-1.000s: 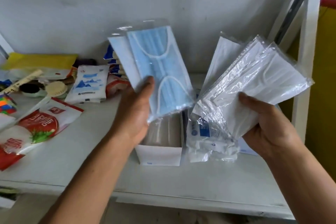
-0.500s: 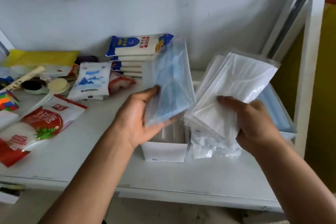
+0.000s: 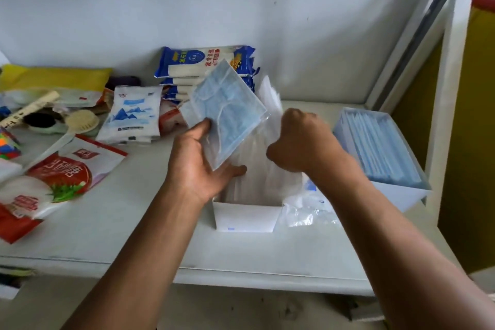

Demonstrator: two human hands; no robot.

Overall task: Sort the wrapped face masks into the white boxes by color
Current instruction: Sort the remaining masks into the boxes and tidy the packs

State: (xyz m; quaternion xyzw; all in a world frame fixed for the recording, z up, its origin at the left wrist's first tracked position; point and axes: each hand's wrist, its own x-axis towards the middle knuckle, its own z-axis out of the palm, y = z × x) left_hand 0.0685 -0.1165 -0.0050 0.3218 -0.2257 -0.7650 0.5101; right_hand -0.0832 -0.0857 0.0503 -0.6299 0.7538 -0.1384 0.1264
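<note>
Fingers [image 3: 237,169] of the left hand [image 3: 197,169] pinch a blue mask [image 3: 227,115], clear of the box [image 3: 246,215]. Right hand [image 3: 302,142] grips white masks [image 3: 269,94], likely to push them in below.

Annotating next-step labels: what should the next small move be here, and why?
Probably the right hand lowers the white masks fully into the front box and lets go: it grips them above that box, their tops standing over its rim. The left hand holds the blue mask, which likely goes to the right box afterwards.
</note>
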